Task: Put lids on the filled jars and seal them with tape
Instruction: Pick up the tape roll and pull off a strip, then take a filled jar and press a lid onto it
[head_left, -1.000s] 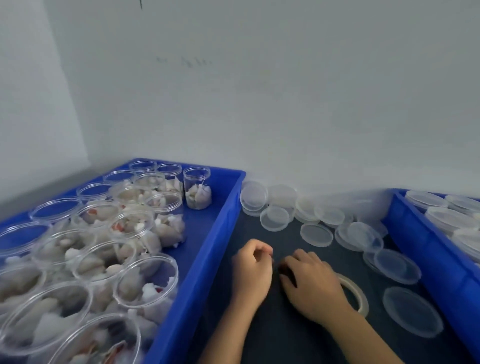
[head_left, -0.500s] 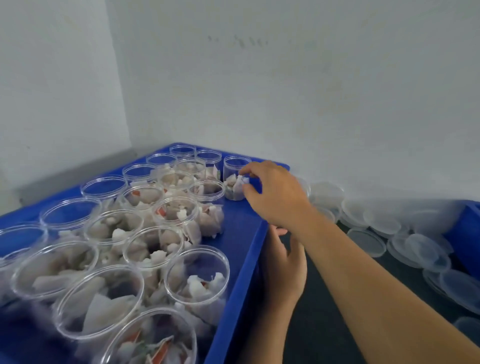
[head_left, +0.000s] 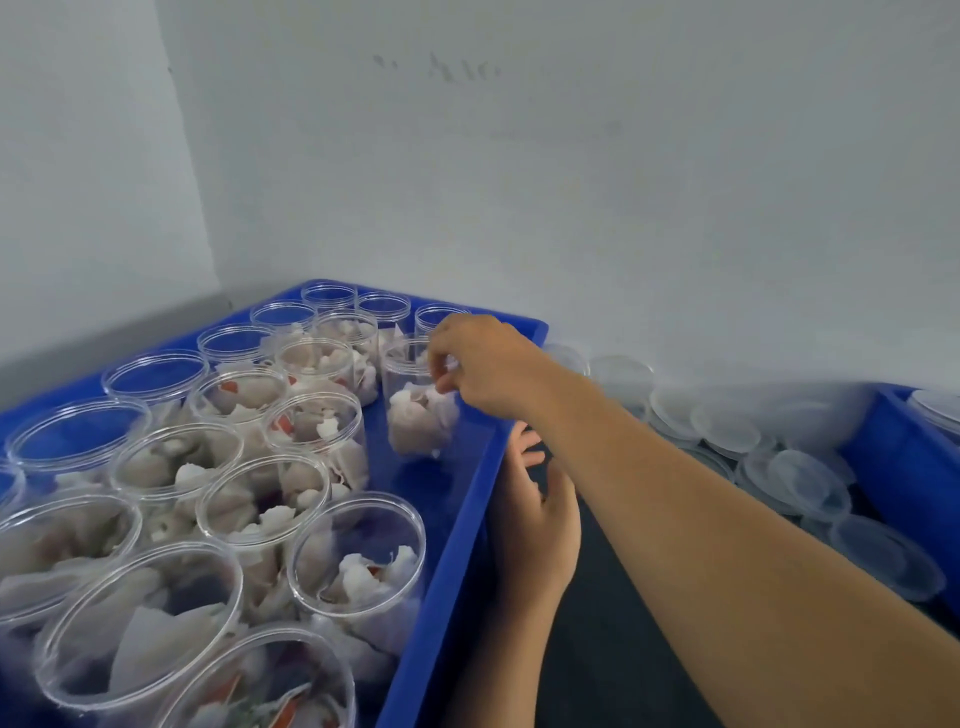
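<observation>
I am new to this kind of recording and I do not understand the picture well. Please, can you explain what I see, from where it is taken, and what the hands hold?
There is no machine here. A person works with two bare hands, and the camera sits on the person's head, looking forward and down.

The right hand reaches across into a blue tray and pinches the rim of a clear jar that holds white pieces. Many more open jars, without lids, stand in the same tray.

The left hand is beside the tray's edge, over the dark table, its fingers loosely open and holding nothing.

Loose clear lids lie in a pile by the wall. At the far right is part of a second blue tray.
</observation>
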